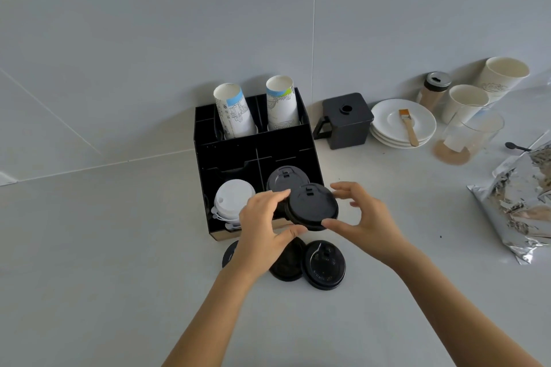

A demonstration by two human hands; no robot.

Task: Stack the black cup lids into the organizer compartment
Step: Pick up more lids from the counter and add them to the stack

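A black cup lid [311, 206] hangs just in front of the black organizer [226, 155], held at its rim between my left hand [264, 228] and my right hand [362, 217]. Behind it, in the organizer's front right compartment, lies another black lid [283, 177]. The front left compartment holds a stack of white lids [231, 201]. On the counter below my hands lie three more black lids: one at the right [323, 265], one in the middle [287, 262], and one at the left [230, 253] mostly hidden by my left wrist.
Two printed paper cups [234, 112] stand in the organizer's back slots. To the right are a black square container [346, 121], stacked white plates [390, 124] with a brush, a spice jar, paper cups [504, 76], a glass and a crumpled foil bag [524, 202].
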